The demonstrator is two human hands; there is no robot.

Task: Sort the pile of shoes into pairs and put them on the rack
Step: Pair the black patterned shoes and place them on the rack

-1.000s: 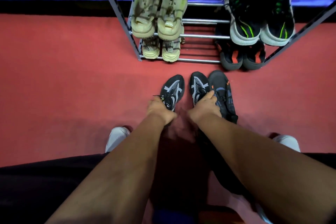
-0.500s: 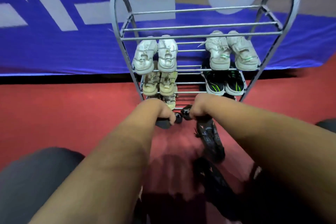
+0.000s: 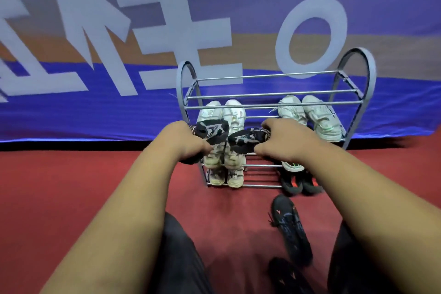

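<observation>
Left hand (image 3: 188, 141) and right hand (image 3: 284, 141) hold a matched pair up to the rack (image 3: 371, 74)

Fingers of the left hand curl round one black patterned shoe (image 3: 212, 129). The right hand grips the second black patterned shoe (image 3: 247, 139), and the two nearly touch between the hands. Carrying them side by side probably keeps the pair together so it can be set down as one. Beyond and above the hands the top shelf (image 3: 274, 93) is bare bars, which looks the likeliest spot. Just past the left hand sits a white pair (image 3: 235, 112), with beige pairs (image 3: 224, 162) below it. Past the right hand is another white pair (image 3: 312, 117), and under that hand a green-striped shoe (image 3: 292, 166) and a black-and-red pair (image 3: 299, 184). Those lower tiers are filled at both sides, leaving only a narrow middle gap. Below the right forearm two loose dark shoes (image 3: 292, 229) lie on the red floor (image 3: 71, 186), not yet sorted
</observation>
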